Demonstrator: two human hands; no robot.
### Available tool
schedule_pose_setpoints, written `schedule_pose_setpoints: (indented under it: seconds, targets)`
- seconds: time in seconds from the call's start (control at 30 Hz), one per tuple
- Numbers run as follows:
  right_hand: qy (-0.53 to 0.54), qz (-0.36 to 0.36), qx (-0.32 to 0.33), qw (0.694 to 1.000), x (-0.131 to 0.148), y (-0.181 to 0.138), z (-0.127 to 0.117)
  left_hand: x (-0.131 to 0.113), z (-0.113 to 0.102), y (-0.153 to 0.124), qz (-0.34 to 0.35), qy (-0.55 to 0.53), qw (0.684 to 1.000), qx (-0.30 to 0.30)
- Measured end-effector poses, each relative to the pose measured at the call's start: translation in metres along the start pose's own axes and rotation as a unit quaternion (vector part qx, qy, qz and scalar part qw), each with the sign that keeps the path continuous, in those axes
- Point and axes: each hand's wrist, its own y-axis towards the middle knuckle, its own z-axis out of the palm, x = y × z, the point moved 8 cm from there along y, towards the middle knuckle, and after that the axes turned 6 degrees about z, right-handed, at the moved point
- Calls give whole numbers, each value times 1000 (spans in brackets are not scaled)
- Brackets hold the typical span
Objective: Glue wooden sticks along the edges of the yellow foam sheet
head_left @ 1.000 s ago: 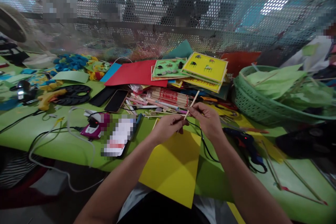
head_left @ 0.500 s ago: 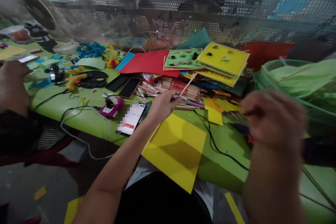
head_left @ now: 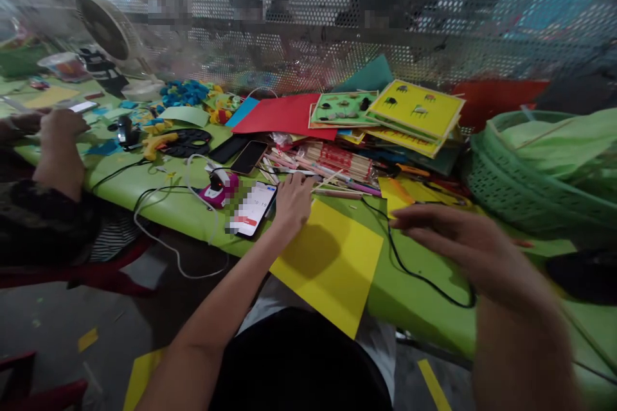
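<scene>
My left hand (head_left: 293, 198) rests low on the green table (head_left: 183, 205) at the upper left corner of a yellow paper sheet (head_left: 332, 263). Its thumb and forefinger pinch a thin wooden stick (head_left: 328, 178) that points up and to the right. My right hand (head_left: 453, 237) is blurred and hovers palm down over the table to the right of the sheet. Its fingers are stretched out toward the left, with nothing in them. Under it runs a black cable (head_left: 419, 277).
A phone (head_left: 253, 209) and a pink device (head_left: 216, 193) lie left of my left hand. Behind are a bundle of sticks and pencils (head_left: 337, 160), red paper (head_left: 284, 115) and stacked yellow boards (head_left: 414, 109). A green basket (head_left: 511, 189) stands right. Another person's hand (head_left: 60, 141) works far left.
My right hand let go of the stick, swung out right and now reaches back left, open. My left hand lowered the stick onto the table. The view turned left.
</scene>
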Motion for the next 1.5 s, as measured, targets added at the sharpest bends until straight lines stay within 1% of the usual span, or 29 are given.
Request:
schedule_pose_setpoints:
  seconds: [0.07,0.1,0.13,0.23,0.3,0.37,0.53,0.67,0.77,0.83,0.9,1.0,1.1,1.17,1.23,1.33,1.43,1.5]
  targets:
    - [-52,0,113,992,-7,13,37,-1,1,-5,-4,8,1000,0]
    - [-83,-2,128,988,-13,21,50,-1,2,-8,-4,9,1000,7]
    - [-116,-1,127,985,-20,28,61,-1,4,-11,-1,8,1000,16]
    - [-208,-8,102,973,-36,41,81,2,11,-18,7,3,999,46]
    - [-240,-8,99,966,-42,42,87,4,14,-22,6,-2,998,55]
    - [-250,2,105,962,-45,43,90,5,16,-24,4,-13,998,60]
    - [-219,82,117,965,-51,48,91,6,20,-25,-9,-65,996,59]
    - [-204,95,134,965,-52,51,94,12,23,-27,-33,-144,988,54]
    - [-163,100,156,969,-51,52,91,18,23,-27,-57,-231,970,47]
    - [-108,107,169,974,-51,52,86,20,23,-25,-67,-308,948,48]
    - [-57,118,172,976,-50,54,79,17,25,-22,-68,-399,913,58]
    - [-25,132,153,979,-51,60,68,9,29,-15,-75,-539,836,75]
    - [-19,139,126,982,-51,67,59,1,31,-7,-100,-647,752,80]
    - [-38,133,108,985,-49,73,52,-4,31,-1,-117,-697,703,78]
    - [-79,108,87,987,-42,80,45,-10,30,5,-128,-731,666,76]
    - [-130,38,62,989,-20,89,40,-17,30,12,-134,-761,630,78]
    - [-168,-44,33,984,8,98,45,-22,34,14,-134,-774,613,80]
    - [-193,-85,24,977,22,102,53,-22,38,12,-138,-779,607,78]
